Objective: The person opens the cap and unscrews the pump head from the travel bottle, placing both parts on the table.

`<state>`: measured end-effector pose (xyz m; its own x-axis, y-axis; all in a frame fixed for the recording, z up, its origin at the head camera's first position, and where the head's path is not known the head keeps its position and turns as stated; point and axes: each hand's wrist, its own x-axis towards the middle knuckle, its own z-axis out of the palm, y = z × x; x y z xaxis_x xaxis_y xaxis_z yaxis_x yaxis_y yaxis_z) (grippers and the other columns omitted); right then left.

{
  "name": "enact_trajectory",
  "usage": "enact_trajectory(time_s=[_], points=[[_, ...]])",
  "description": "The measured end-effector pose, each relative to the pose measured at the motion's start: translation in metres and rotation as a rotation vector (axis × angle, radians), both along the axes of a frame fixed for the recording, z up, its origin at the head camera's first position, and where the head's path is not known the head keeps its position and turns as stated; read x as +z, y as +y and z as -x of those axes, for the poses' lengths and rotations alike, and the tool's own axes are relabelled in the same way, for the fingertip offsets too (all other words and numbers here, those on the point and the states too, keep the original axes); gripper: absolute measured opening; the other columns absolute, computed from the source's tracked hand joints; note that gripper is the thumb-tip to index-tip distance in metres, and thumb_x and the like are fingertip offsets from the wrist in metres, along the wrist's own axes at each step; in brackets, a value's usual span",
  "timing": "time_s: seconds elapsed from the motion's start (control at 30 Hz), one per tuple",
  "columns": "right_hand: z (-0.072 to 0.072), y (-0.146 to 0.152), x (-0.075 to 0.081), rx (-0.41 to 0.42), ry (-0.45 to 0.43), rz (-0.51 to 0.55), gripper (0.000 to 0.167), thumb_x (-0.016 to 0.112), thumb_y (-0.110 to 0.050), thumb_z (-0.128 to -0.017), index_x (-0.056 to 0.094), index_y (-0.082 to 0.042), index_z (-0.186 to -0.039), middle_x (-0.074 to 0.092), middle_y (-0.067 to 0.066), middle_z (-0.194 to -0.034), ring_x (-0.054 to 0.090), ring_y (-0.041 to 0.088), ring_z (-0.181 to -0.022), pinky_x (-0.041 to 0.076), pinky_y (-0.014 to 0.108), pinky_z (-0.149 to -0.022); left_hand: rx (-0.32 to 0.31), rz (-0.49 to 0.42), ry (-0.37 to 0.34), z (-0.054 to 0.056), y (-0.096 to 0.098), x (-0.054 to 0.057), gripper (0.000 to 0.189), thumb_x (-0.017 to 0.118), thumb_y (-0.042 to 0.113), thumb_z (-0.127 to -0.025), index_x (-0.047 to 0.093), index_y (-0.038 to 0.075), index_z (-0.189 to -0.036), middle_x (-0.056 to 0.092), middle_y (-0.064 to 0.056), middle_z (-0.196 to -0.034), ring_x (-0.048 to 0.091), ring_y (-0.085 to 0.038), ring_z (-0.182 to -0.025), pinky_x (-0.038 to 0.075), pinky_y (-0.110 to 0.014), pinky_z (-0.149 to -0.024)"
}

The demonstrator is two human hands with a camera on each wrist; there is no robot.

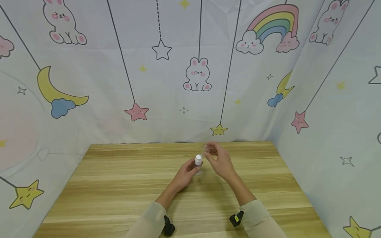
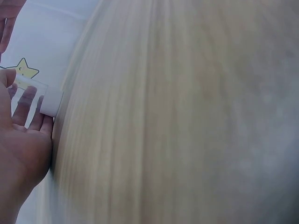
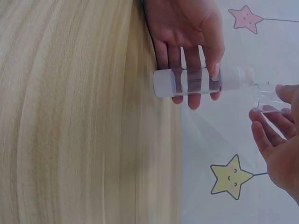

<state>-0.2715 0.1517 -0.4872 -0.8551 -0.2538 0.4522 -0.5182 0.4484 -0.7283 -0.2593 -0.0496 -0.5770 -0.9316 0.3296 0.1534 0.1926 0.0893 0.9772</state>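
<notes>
Your bare left hand is over the far part of a bench with a light, streaked wood-grain surface, a little right of the middle. Its thumb and fingers are curled round a slim, clear cylindrical bottle with a white base and a white top, the gap between them closed to the bottle's width. The bottle stands upright in that grip, white top uppermost; you cannot tell from these views whether its base rests on the bench or hangs just above it.

Your bare right hand is just to the right and slightly farther away. Its thumb and fingers are parted only by the width of a small, clear, cup-shaped cap, which they pinch between them. The cap is just beside the bottle's white top, on its right; whether the two touch is unclear.

Pale sleeves cover both of your forearms, with a small black camera at each wrist. Beyond the bench's far edge hangs a white cloth, printed with rabbits, smiling stars, moons and a rainbow; similar cloth flanks the left and right sides.
</notes>
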Motion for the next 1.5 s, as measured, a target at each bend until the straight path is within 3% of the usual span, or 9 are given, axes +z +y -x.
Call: enact_trajectory(time_s=[0.2, 0.6, 0.9, 1.5], points=[[0.0013, 0.0014, 0.0011, -0.002, 0.005, -0.007, 0.035, 0.074, -0.014, -0.103, 0.063, -0.007, -0.135, 0.071, 0.010, -0.122, 0.071, 0.029, -0.110, 0.061, 0.045, -0.095, 0.002, -0.009, -0.003, 0.0000, 0.0001, 0.0014, 0.047, 0.058, 0.027, -0.111, 0.051, 0.013, -0.156, 0.061, -0.010, -0.149, 0.055, -0.031, -0.140, 0.039, -0.054, -0.119], [0.0014, 0.0023, 0.0013, -0.001, -0.008, 0.009, 0.035, 0.074, -0.012, -0.102, 0.063, -0.002, -0.133, 0.071, 0.013, -0.117, 0.071, 0.033, -0.107, 0.060, 0.052, -0.095, -0.008, -0.020, -0.004, 0.0009, -0.0002, 0.0010, 0.048, 0.059, 0.027, -0.111, 0.050, 0.012, -0.157, 0.061, -0.011, -0.150, 0.054, -0.031, -0.142, 0.038, -0.053, -0.121], [0.0020, 0.0037, -0.0008, -0.015, 0.014, 0.018, 0.033, 0.075, -0.012, -0.101, 0.064, -0.003, -0.131, 0.071, 0.011, -0.118, 0.072, 0.029, -0.106, 0.061, 0.045, -0.093, -0.006, -0.019, 0.003, 0.0018, -0.0003, -0.0005, 0.049, 0.059, 0.028, -0.111, 0.050, 0.012, -0.157, 0.060, -0.012, -0.150, 0.055, -0.032, -0.140, 0.039, -0.054, -0.120], [0.0033, 0.0062, -0.0036, -0.027, 0.014, 0.026, 0.035, 0.077, -0.015, -0.100, 0.065, -0.002, -0.130, 0.072, 0.010, -0.117, 0.072, 0.030, -0.104, 0.060, 0.054, -0.092, 0.015, -0.022, 0.017, 0.0001, 0.0013, -0.0002, 0.047, 0.059, 0.025, -0.111, 0.052, 0.010, -0.155, 0.062, -0.012, -0.148, 0.055, -0.031, -0.140, 0.039, -0.053, -0.120]])
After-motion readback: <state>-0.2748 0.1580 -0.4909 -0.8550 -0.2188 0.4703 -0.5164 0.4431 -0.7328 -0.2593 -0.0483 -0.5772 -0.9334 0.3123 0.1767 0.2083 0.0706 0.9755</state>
